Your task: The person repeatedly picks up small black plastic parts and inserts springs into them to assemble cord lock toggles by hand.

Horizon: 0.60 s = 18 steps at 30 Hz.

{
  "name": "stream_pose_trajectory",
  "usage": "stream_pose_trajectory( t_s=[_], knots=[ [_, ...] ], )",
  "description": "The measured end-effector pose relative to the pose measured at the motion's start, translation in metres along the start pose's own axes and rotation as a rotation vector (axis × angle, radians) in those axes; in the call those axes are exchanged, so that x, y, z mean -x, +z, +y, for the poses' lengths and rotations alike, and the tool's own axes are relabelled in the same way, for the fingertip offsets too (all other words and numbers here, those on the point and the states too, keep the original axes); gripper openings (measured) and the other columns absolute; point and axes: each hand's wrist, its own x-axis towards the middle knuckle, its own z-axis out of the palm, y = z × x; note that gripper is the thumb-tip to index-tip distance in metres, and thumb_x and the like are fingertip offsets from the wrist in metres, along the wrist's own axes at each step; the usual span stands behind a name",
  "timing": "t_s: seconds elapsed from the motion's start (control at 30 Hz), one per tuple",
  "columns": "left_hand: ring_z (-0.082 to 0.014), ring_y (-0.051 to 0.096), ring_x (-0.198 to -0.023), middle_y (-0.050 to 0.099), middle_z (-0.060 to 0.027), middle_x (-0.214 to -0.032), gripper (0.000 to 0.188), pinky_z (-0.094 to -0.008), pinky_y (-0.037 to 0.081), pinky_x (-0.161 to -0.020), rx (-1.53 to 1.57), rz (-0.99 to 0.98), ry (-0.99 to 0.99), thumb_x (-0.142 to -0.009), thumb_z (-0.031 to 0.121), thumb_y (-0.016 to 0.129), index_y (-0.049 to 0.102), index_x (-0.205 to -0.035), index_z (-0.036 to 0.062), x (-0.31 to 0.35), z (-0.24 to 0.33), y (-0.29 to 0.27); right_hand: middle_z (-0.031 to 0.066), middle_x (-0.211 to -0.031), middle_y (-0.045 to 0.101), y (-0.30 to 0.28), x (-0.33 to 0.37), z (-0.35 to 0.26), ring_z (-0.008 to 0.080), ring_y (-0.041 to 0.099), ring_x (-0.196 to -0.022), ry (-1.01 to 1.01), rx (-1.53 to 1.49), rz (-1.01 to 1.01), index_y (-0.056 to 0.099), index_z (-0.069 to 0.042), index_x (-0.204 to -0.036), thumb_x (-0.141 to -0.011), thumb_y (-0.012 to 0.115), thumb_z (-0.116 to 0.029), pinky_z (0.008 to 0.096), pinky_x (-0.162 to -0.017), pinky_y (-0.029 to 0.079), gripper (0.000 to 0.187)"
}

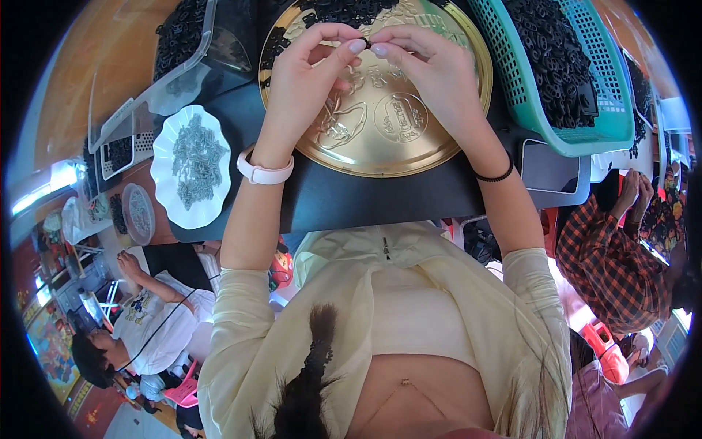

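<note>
Over a round gold tray [351,162] with embossed patterns, both my hands meet at the fingertips. My left hand [311,77] and my right hand [435,69] each pinch a small black piece [366,44] between thumb and forefinger. Its exact shape is mostly covered by the fingers. A pile of black plastic pieces [355,10], looking like small clips or buckles, lies at the far side of the tray. Left of my forearm is a white scalloped dish [164,194] with many small, shiny, greyish pieces [196,161] in it.
A green basket [614,141] full of black pieces stands at the right, beside a phone-like device [552,167]. A clear plastic box [191,69] with more black pieces is at the far left. Other people sit nearby: one in white [164,314], another in a checked shirt [614,267].
</note>
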Motion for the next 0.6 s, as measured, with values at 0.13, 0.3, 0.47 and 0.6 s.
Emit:
stream_pose_trajectory(
  t_s=[0.13, 0.3, 0.47, 0.6],
  knots=[
    [-0.006, 0.06, -0.078, 0.063, -0.0008, -0.088, 0.019, -0.0181, 0.049, -0.059, 0.018, -0.01, -0.001, -0.085, 0.016, 0.063, 0.063, -0.101, 0.0052, 0.0, 0.002, -0.001, 0.0079, -0.083, 0.068, -0.001, 0.001, -0.004, 0.0105, 0.062, -0.067, -0.083, 0.097, 0.02, 0.067, -0.006, -0.098, -0.08, 0.065, -0.015, 0.0209, -0.06, 0.048, 0.02],
    [-0.0058, 0.06, -0.076, 0.064, -0.0007, -0.087, 0.018, -0.019, 0.05, -0.06, -0.131, 0.024, 0.043, -0.083, 0.013, 0.065, 0.065, -0.099, 0.0045, 0.003, 0.003, 0.001, 0.0077, -0.08, 0.068, -0.003, 0.001, -0.007, 0.0098, 0.059, -0.061, -0.048, 0.155, -0.007, 0.067, -0.005, -0.098, -0.082, 0.064, -0.016, 0.0218, -0.057, 0.046, 0.019],
    [-0.0059, 0.06, -0.076, 0.064, -0.0016, -0.086, 0.018, -0.0184, 0.05, -0.06, -0.013, -0.008, 0.015, -0.083, 0.012, 0.065, 0.064, -0.098, 0.0036, 0.002, 0.0, 0.0, 0.0046, -0.074, 0.066, -0.002, 0.002, -0.005, 0.0062, 0.056, -0.061, 0.129, -0.075, -0.047, 0.067, -0.004, -0.097, -0.083, 0.064, -0.019, 0.0204, -0.056, 0.045, 0.021],
    [-0.0066, 0.061, -0.077, 0.064, -0.0024, -0.086, 0.021, -0.0173, 0.05, -0.059, 0.138, -0.078, -0.022, -0.084, 0.011, 0.064, 0.061, -0.103, 0.0039, 0.002, -0.003, 0.004, 0.0048, -0.075, 0.066, 0.003, 0.003, -0.007, 0.006, 0.056, -0.061, 0.065, -0.144, -0.003, 0.067, -0.003, -0.096, -0.084, 0.064, -0.02, 0.0207, -0.055, 0.045, 0.021]
  ],
)
